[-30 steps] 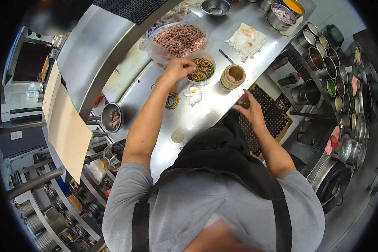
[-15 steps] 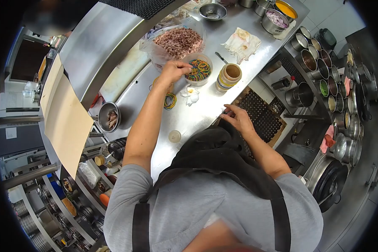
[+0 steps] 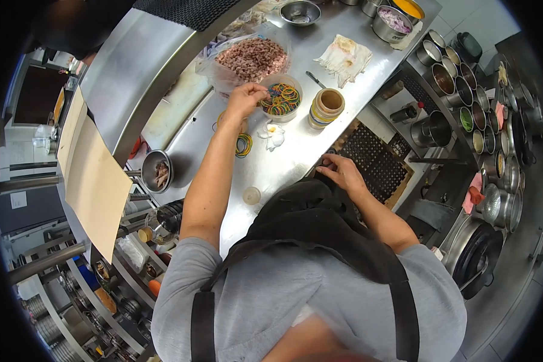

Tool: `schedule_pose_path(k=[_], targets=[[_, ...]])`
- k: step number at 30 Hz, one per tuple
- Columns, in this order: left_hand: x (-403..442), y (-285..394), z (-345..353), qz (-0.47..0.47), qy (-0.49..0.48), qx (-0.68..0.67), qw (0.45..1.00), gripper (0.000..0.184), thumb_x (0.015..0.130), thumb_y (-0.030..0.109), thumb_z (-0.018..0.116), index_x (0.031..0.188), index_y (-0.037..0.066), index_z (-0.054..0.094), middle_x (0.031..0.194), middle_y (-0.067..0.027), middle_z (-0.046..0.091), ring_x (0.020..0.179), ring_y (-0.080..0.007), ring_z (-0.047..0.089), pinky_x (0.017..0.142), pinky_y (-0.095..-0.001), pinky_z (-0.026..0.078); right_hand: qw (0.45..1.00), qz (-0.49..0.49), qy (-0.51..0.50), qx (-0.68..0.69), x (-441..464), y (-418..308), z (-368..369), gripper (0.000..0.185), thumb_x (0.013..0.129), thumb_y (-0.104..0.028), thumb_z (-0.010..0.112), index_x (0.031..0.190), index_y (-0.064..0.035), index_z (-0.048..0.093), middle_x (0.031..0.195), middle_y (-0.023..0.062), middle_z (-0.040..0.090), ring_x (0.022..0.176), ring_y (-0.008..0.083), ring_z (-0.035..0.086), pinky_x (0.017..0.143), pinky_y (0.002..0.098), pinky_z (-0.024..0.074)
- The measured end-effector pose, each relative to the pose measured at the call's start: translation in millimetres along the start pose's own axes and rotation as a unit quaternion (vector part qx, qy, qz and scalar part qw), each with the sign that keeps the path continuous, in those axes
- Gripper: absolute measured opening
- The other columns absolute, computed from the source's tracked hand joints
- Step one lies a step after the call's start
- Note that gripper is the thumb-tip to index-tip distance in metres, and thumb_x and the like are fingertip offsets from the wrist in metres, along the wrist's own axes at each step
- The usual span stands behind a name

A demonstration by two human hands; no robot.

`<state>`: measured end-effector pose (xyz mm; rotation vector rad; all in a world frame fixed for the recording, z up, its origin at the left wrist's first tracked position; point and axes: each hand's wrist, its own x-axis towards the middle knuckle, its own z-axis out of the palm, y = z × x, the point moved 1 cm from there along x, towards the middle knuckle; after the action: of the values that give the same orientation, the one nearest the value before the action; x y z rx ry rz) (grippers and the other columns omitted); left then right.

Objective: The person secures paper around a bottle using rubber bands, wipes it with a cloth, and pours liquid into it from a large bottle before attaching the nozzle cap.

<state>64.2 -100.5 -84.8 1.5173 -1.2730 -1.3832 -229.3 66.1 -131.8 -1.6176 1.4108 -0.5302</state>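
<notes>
My left hand (image 3: 246, 101) reaches over the counter to a clear round tub (image 3: 299, 102) of coloured rubber bands (image 3: 282, 98). Its thumb and fingers are pinched together at the tub's left rim; whatever lies between them is too small to make out. My right hand (image 3: 342, 171) is low at the counter's front edge, beside the black apron (image 3: 295, 211). Its fingers are curled in, and what they hold, if anything, is hidden. Between the hands stands a brown-rimmed jar (image 3: 327, 110) with rubber bands round it. More rubber bands (image 3: 244, 145) lie below my left wrist, near a white flower-like piece (image 3: 273, 136).
A clear bag of diced meat (image 3: 251, 58) lies behind the tub. A knife (image 3: 315, 79) and a stained cloth (image 3: 344, 58) are at the back right. A small round lid (image 3: 251, 195) lies near the apron. A metal bowl (image 3: 157, 171) stands at left, a raised steel shelf (image 3: 157, 60) above.
The view has shifted slightly. My left hand stays pinched at the tub's rim. My right hand's fingers have drawn closer together at the counter edge.
</notes>
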Motion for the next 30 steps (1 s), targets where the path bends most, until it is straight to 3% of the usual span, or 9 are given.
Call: schedule_pose_path(k=[7, 13, 16, 18, 20, 23, 24, 26, 30], targets=[[-17, 8, -3, 0.041, 0.072, -0.125, 0.989, 0.033, 0.088, 0.003, 0.061, 0.120, -0.001, 0.058, 0.086, -0.0086, 0.069, 0.073, -0.0161, 0.066, 0.067, -0.0262, 0.051, 1.000, -0.026, -0.015, 0.009, -2, 3, 9, 0.043, 0.083, -0.026, 0.075, 0.114, 0.0012, 0.065, 0.090, 0.0165, 0.069, 0.071, 0.0253, 0.065, 0.068, 0.0358, 0.0523], [-8, 21, -9, -0.024, 0.019, -0.181, 0.983, 0.037, 0.085, 0.001, 0.062, 0.122, -0.001, 0.058, 0.088, -0.0089, 0.069, 0.070, -0.0154, 0.067, 0.066, -0.0270, 0.053, 1.000, 0.003, -0.020, -0.001, -13, 9, 4, 0.044, 0.083, -0.026, 0.075, 0.115, 0.0018, 0.064, 0.089, 0.0160, 0.069, 0.072, 0.0253, 0.065, 0.070, 0.0353, 0.0524], [3, 23, 4, -0.004, -0.043, -0.115, 0.992, 0.031, 0.086, 0.001, 0.060, 0.116, -0.002, 0.064, 0.088, -0.0104, 0.071, 0.069, -0.0164, 0.068, 0.064, -0.0277, 0.055, 1.000, 0.009, -0.011, 0.001, -19, 12, 0, 0.045, 0.083, -0.027, 0.075, 0.115, 0.0021, 0.064, 0.089, 0.0155, 0.069, 0.072, 0.0249, 0.065, 0.069, 0.0348, 0.0523], [17, 21, 14, 0.044, -0.044, 0.159, 0.985, 0.024, 0.085, 0.004, 0.061, 0.107, 0.000, 0.070, 0.087, -0.0104, 0.072, 0.073, -0.0124, 0.069, 0.065, -0.0274, 0.054, 1.000, 0.022, 0.004, -0.004, -23, 15, 0, 0.044, 0.083, -0.026, 0.075, 0.115, 0.0019, 0.064, 0.088, 0.0152, 0.068, 0.072, 0.0246, 0.064, 0.069, 0.0348, 0.0523], [26, 21, 24, 0.027, -0.018, 0.241, 0.970, 0.023, 0.083, 0.008, 0.062, 0.102, 0.003, 0.073, 0.089, -0.0144, 0.073, 0.081, -0.0174, 0.071, 0.072, -0.0322, 0.055, 1.000, 0.016, 0.010, -0.005, -24, 19, 2, 0.044, 0.083, -0.026, 0.075, 0.115, 0.0019, 0.064, 0.087, 0.0152, 0.068, 0.072, 0.0246, 0.064, 0.069, 0.0350, 0.0522], [38, 16, 35, 0.119, -0.005, 0.434, 0.893, 0.025, 0.081, 0.013, 0.063, 0.102, 0.002, 0.073, 0.100, -0.0222, 0.070, 0.098, -0.0342, 0.068, 0.089, -0.0428, 0.053, 1.000, 0.012, 0.020, -0.002, -27, 21, 3, 0.043, 0.082, -0.026, 0.075, 0.113, 0.0020, 0.064, 0.086, 0.0151, 0.068, 0.071, 0.0247, 0.064, 0.068, 0.0356, 0.0520], [49, 6, 38, 0.120, -0.008, 0.435, 0.893, 0.025, 0.081, 0.013, 0.063, 0.102, 0.002, 0.073, 0.100, -0.0222, 0.070, 0.098, -0.0342, 0.068, 0.089, -0.0428, 0.053, 1.000, 0.014, 0.022, 0.002, -27, 21, 3, 0.043, 0.082, -0.026, 0.075, 0.113, 0.0022, 0.064, 0.086, 0.0152, 0.068, 0.071, 0.0248, 0.064, 0.068, 0.0359, 0.0519], [65, -11, 42, 0.094, 0.019, 0.579, 0.810, 0.021, 0.080, 0.010, 0.064, 0.097, -0.001, 0.072, 0.096, -0.0216, 0.070, 0.094, -0.0332, 0.069, 0.086, -0.0408, 0.054, 1.000, 0.017, 0.024, 0.003, -29, 22, 4, 0.042, 0.082, -0.026, 0.075, 0.113, 0.0023, 0.064, 0.086, 0.0152, 0.068, 0.071, 0.0248, 0.065, 0.068, 0.0359, 0.0519], [55, 1, 52, 0.032, -0.051, 0.609, 0.791, 0.026, 0.084, 0.010, 0.058, 0.103, -0.001, 0.071, 0.110, -0.0239, 0.067, 0.105, -0.0355, 0.066, 0.091, -0.0423, 0.053, 0.999, 0.029, 0.025, 0.005, -34, 20, 3, 0.042, 0.082, -0.025, 0.074, 0.113, 0.0021, 0.064, 0.086, 0.0158, 0.068, 0.072, 0.0255, 0.065, 0.068, 0.0361, 0.0518]])
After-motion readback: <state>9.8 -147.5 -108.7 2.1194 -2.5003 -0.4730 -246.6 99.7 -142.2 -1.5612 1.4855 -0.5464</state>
